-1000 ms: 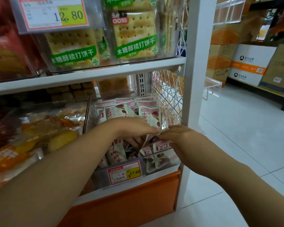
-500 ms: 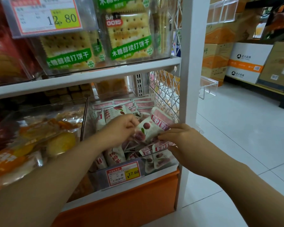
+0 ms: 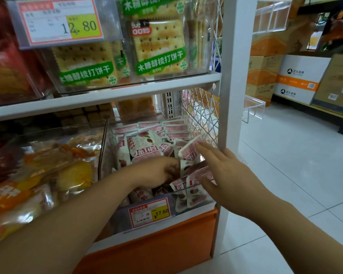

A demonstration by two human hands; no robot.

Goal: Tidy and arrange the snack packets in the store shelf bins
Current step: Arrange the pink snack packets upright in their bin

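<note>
Left hand (image 3: 156, 173) reaches among pink-and-white snack packets (image 3: 145, 148), its grip hidden; right hand (image 3: 224, 171) rests open, straight-fingered, against them.

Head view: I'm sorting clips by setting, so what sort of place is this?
Probably a small shop or supermarket aisle: a price tag on a clear bin of snack packets, boxed crackers above, and stock cartons stacked to the right.

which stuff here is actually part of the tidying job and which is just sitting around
In the job: pink packets, the clear bin holding them, left hand among them, right hand flat against them.
Just there for now: cracker packs above, orange packets to the left, cardboard boxes at right.
</note>
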